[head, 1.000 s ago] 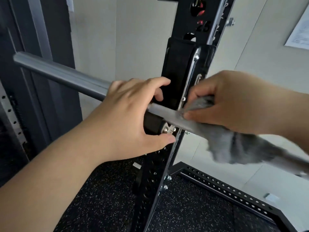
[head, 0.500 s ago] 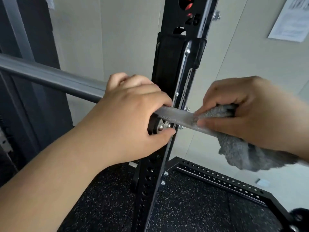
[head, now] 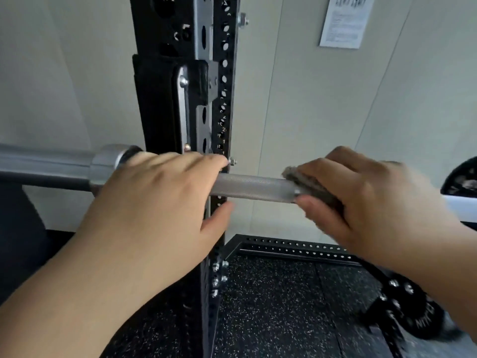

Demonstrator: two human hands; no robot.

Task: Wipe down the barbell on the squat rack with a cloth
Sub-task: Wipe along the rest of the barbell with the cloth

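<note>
Speckled floor (head: pixel 271 306), pale wall (head: pixel 309 112); left hand (head: pixel 154 202) fingers wrap the barbell (head: pixel 253 187), right hand (head: pixel 366 202) fingers pinch the cloth (head: pixel 304 180) onto it.

The black squat rack upright (head: pixel 180 47) is standing just behind the left hand (head: pixel 160 202), with its padded hook (head: pixel 154 104) rising above that hand's knuckles. The barbell (head: pixel 253 187) is lying across the rack here, running out to the left of the left hand and on to the right hand (head: pixel 361 200); the left hand is hiding its seat. Below both hands, the black speckled rubber floor (head: pixel 271 306) is carrying the rack's perforated base beam (head: pixel 296 248), which is lying under the right hand. A black weight plate (head: pixel 413 313) is sitting low beneath the right forearm; whether it is flat or leaning cannot be told.
</note>
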